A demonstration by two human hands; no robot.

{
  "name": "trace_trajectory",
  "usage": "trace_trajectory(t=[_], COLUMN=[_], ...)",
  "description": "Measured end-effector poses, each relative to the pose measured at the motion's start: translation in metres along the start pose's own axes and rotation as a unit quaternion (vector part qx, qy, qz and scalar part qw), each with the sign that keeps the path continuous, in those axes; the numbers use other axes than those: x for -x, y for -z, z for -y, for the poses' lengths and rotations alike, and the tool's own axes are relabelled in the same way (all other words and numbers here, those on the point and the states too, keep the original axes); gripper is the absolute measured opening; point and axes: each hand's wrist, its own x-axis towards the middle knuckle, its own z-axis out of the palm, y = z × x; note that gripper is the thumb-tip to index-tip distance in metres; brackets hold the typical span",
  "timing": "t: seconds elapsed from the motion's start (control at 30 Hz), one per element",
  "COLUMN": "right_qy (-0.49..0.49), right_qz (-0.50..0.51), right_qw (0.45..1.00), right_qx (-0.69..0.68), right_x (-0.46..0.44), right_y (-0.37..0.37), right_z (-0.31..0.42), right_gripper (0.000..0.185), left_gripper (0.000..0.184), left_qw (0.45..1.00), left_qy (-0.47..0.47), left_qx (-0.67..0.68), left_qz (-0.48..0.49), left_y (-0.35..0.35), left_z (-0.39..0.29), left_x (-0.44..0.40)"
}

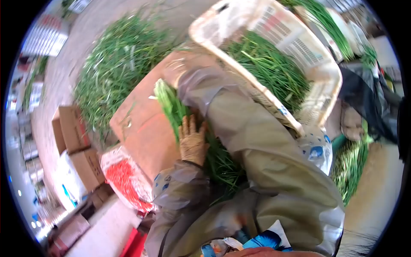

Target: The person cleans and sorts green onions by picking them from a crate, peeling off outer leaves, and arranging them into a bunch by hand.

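A bunch of long green leaves with pale stem ends, like garlic chives (170, 103), lies across a brown board (150, 141). My left hand (192, 143), in a tan glove, rests against the bunch with its fingers spread. At the far end of the board, just beyond the pale stem ends, is my right hand (174, 72). Its fingers are blurred, so I cannot tell whether they hold anything. The leafy ends (222, 165) run under my right sleeve, which hides part of them.
A large white plastic crate (314, 92) with green stalks inside stands at the right. Loose greens (122, 68) are heaped on the floor at the left. Nearby are a bag of red ties (126, 180) and cardboard boxes (72, 128). More greens (351, 171) lie at the right.
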Motion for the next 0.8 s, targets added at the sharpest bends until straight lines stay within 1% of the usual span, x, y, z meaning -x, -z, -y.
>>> trace_trajectory(t=[0.1,0.13,0.17,0.2,0.23,0.27,0.3,0.33,0.37,0.4,0.43,0.47,0.5,0.57,0.6,0.67,0.7,0.77,0.8], right_qy=[0.036,0.043,0.043,0.057,0.08,0.069,0.001,-0.092,-0.133,-0.221,-0.204,-0.222,-0.259,-0.282,-0.276,-0.245,-0.241,-0.248,-0.274], right_qz=[0.012,-0.013,-0.059,-0.136,-0.211,-0.287,-0.268,-0.204,-0.183,-0.088,-0.007,0.036,0.06,0.072,0.076,0.062,0.067,-0.051,0.015], right_qw=[0.997,0.993,0.985,0.963,0.931,0.932,0.94,0.954,0.955,0.966,0.977,0.974,0.964,0.956,0.957,0.968,0.968,0.965,0.961], right_qx=[-0.06,-0.107,-0.156,-0.226,-0.287,-0.208,-0.212,-0.2,-0.19,-0.102,-0.053,-0.017,-0.028,-0.045,-0.052,-0.001,-0.005,0.07,0.041], right_x=[0.023,0.032,0.041,0.046,0.051,0.056,0.063,0.08,0.085,0.074,0.077,0.078,0.077,0.068,0.057,0.032,0.025,0.011,0.007], right_y=[0.027,0.043,0.055,0.062,0.068,0.072,0.074,0.08,0.063,0.031,-0.001,-0.018,-0.033,-0.061,-0.07,-0.09,-0.1,-0.117,-0.119], right_z=[-0.013,-0.031,-0.051,-0.083,-0.115,-0.154,-0.196,-0.228,-0.271,-0.324,-0.37,-0.385,-0.394,-0.404,-0.405,-0.404,-0.405,-0.405,-0.41], right_gripper=[0.029,0.028,0.028,0.027,0.025,0.026,0.028,0.029,0.03,0.03,0.031,0.03,0.03,0.034,0.034,0.042,0.042,0.045,0.043], left_gripper=[0.067,0.067,0.062,0.058,0.058,0.053,0.049,0.045,0.041,0.038,0.036,0.035,0.034,0.033,0.033,0.033,0.033,0.033,0.035], left_qw=[1.0,1.0,1.0,0.998,0.998,0.991,0.982,0.963,0.952,0.947,0.938,0.934,0.936,0.945,0.948,0.95,0.952,0.947,0.948], left_qy=[0.012,0.0,-0.012,-0.02,-0.022,-0.05,-0.076,-0.114,-0.147,-0.166,-0.183,-0.199,-0.208,-0.207,-0.201,-0.178,-0.172,-0.158,-0.152], left_qx=[0.014,0.011,0.014,0.02,0.02,0.049,0.079,0.103,0.138,0.194,0.248,0.263,0.265,0.249,0.243,0.256,0.253,0.277,0.275], left_qz=[0.011,0.018,-0.022,-0.063,-0.061,-0.11,-0.157,-0.219,-0.231,-0.195,-0.159,-0.135,-0.099,-0.045,-0.042,0.001,0.005,0.05,0.059], left_y=[0.006,0.01,0.014,0.019,0.023,0.026,0.029,0.029,0.027,0.025,0.022,0.02,0.016,0.007,0.004,0.004,0.002,-0.001,-0.004], left_z=[-0.006,-0.009,-0.013,-0.017,-0.02,-0.023,-0.029,-0.037,-0.045,-0.053,-0.062,-0.069,-0.075,-0.08,-0.083,-0.09,-0.091,-0.092,-0.091], left_x=[-0.003,-0.003,-0.003,-0.002,-0.002,-0.004,-0.005,-0.008,-0.012,-0.014,-0.018,-0.023,-0.027,-0.03,-0.033,-0.04,-0.045,-0.051,-0.053])
